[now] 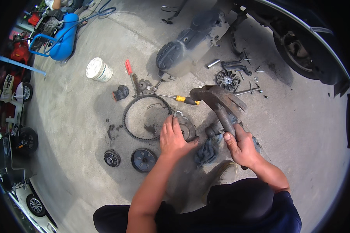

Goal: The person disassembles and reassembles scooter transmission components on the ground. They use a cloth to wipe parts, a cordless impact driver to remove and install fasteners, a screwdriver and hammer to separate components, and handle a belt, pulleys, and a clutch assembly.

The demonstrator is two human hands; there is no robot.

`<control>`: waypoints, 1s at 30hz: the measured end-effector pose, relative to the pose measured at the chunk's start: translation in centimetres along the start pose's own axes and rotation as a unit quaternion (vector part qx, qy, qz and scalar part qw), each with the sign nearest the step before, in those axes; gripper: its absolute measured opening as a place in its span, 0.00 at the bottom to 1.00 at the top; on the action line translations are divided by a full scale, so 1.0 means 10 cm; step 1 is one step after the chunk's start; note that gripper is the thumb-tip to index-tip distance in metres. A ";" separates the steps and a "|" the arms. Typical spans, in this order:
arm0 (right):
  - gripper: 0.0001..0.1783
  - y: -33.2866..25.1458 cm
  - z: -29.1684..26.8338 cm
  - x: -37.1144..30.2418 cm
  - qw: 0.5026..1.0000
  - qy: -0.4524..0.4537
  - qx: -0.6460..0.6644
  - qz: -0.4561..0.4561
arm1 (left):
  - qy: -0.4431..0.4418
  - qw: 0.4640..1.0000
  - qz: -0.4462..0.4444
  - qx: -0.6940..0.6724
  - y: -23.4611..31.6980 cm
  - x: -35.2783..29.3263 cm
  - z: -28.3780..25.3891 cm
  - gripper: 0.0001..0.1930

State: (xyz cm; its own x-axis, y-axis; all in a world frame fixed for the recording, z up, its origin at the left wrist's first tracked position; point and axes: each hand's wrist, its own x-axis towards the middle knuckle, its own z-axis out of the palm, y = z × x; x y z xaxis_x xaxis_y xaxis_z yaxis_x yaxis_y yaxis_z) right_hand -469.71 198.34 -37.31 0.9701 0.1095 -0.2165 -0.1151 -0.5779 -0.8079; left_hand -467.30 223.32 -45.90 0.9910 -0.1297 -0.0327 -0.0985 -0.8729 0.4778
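My right hand [243, 149] grips the handle of a claw hammer [220, 110], its rusty head raised over the floor. My left hand [174, 136] holds a round grey metal pulley-like part [188, 130] by its near left side; the fingers partly cover it. Just left of that hand lies a toothed drive belt [125, 116] in a loop. A dark round drum with holes [144, 160] and a smaller toothed round part [112, 158] sit nearer me. Beside the metal part is a crumpled blue-grey rag [207, 152]. Beyond it lies a yellow-handled screwdriver [181, 99].
A red-handled brush [128, 67] and dark bundle [121, 93] lie beyond the belt. Further off stand a white bucket [99, 70] and blue air tank [66, 37]. A grey engine casing [190, 46], finned fan wheel [227, 79] and vehicle wheel [295, 50] are toward the far right.
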 end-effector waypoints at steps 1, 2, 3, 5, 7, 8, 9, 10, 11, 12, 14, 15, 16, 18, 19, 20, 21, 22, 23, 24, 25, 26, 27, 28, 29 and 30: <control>0.26 0.03 0.01 0.00 1.000 0.008 0.017 0.017 | 0.008 1.000 0.011 0.006 0.00 -0.02 -0.03 0.61; 0.27 0.09 0.04 -0.01 0.999 0.010 0.029 0.034 | -0.018 1.000 -0.011 0.010 0.00 -0.04 -0.04 0.61; 0.27 0.16 0.09 -0.04 0.998 0.012 0.039 0.049 | -0.016 1.000 -0.002 0.017 0.00 -0.07 -0.06 0.60; 0.28 0.33 0.17 -0.10 0.993 0.014 0.066 0.092 | -0.012 0.999 0.009 0.035 0.01 -0.13 -0.07 0.60; 0.28 0.49 0.22 -0.16 0.982 0.016 0.104 0.157 | -0.017 0.999 0.002 0.041 0.02 -0.16 -0.06 0.60; 0.28 0.56 0.20 -0.18 0.982 0.036 0.094 0.159 | -0.012 0.999 0.001 0.040 0.03 -0.18 -0.05 0.60; 0.28 0.64 0.16 -0.19 0.981 0.055 0.085 0.167 | 0.003 0.999 0.010 0.034 0.03 -0.18 -0.05 0.60; 0.27 0.71 0.10 -0.19 0.974 0.068 0.053 0.211 | 0.000 1.000 -0.006 0.021 0.02 -0.18 -0.05 0.60; 0.26 0.79 0.02 -0.17 0.972 0.102 0.021 0.208 | 0.005 1.000 -0.011 0.005 0.01 -0.19 -0.06 0.60; 0.26 0.87 -0.11 -0.19 0.968 0.118 0.049 0.215 | 0.011 1.000 -0.015 -0.011 -0.01 -0.19 -0.08 0.60; 0.26 1.09 -0.35 -0.10 0.960 0.179 -0.130 0.174 | -0.001 0.999 -0.033 -0.013 -0.06 -0.19 -0.12 0.60; 0.26 1.22 -0.46 -0.07 0.951 0.194 -0.167 0.173 | -0.010 0.999 -0.044 -0.013 -0.09 -0.19 -0.14 0.60; 0.26 1.35 -0.58 -0.04 0.933 0.209 -0.219 0.197 | -0.013 0.999 -0.044 -0.016 -0.11 -0.19 -0.15 0.61; 0.26 1.63 -0.78 -0.02 0.911 0.228 -0.270 0.213 | -0.022 0.998 -0.057 -0.014 -0.15 -0.19 -0.17 0.61; 0.26 1.75 -0.85 -0.04 0.905 0.234 -0.287 0.208 | -0.023 0.998 -0.056 -0.008 -0.15 -0.18 -0.17 0.61; 0.25 1.88 -0.90 -0.06 0.884 0.245 -0.330 0.224 | -0.028 0.998 -0.057 -0.013 -0.15 -0.18 -0.17 0.61; 0.24 2.00 -0.95 -0.09 0.871 0.245 -0.350 0.243 | -0.029 0.998 -0.053 -0.018 -0.15 -0.17 -0.18 0.61; 0.24 2.11 -0.97 -0.13 0.870 0.249 -0.348 0.245 | -0.029 0.998 -0.049 -0.023 -0.15 -0.16 -0.19 0.60; 0.24 2.21 -0.98 -0.17 0.863 0.256 -0.357 0.250 | -0.033 0.998 -0.045 -0.019 -0.16 -0.15 -0.20 0.61; 0.24 2.30 -0.98 -0.21 0.843 0.265 -0.386 0.265 | -0.037 0.998 -0.040 -0.016 -0.17 -0.15 -0.21 0.61; 0.23 2.38 -0.96 -0.25 0.838 0.264 -0.389 0.278 | -0.044 0.998 -0.044 -0.009 -0.19 -0.15 -0.23 0.61; 0.22 2.45 -0.93 -0.29 0.850 0.263 -0.366 0.274 | -0.044 0.998 -0.029 -0.020 -0.21 -0.15 -0.24 0.60; 0.22 2.51 -0.90 -0.34 0.848 0.262 -0.366 0.279 | -0.047 0.998 -0.021 -0.029 -0.24 -0.15 -0.26 0.60; 0.22 2.57 -0.87 -0.38 0.834 0.259 -0.383 0.301 | -0.044 0.998 -0.007 -0.040 -0.27 -0.15 -0.28 0.60; 0.22 2.62 -0.85 -0.42 0.846 0.259 -0.361 0.294 | -0.048 0.997 -0.013 -0.053 -0.31 -0.15 -0.30 0.59; 0.21 2.67 -0.82 -0.45 0.846 0.256 -0.356 0.303 | -0.046 0.997 -0.011 -0.068 -0.34 -0.16 -0.31 0.59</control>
State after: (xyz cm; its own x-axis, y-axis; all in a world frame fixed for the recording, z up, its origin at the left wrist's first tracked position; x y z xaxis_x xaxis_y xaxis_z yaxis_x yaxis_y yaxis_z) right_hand -475.40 175.80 -53.37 0.7658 -0.6403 -0.0600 -0.6431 -0.7635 -0.0593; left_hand -468.23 227.98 -44.74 0.9796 -0.1590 -0.1228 -0.0567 -0.8051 0.5904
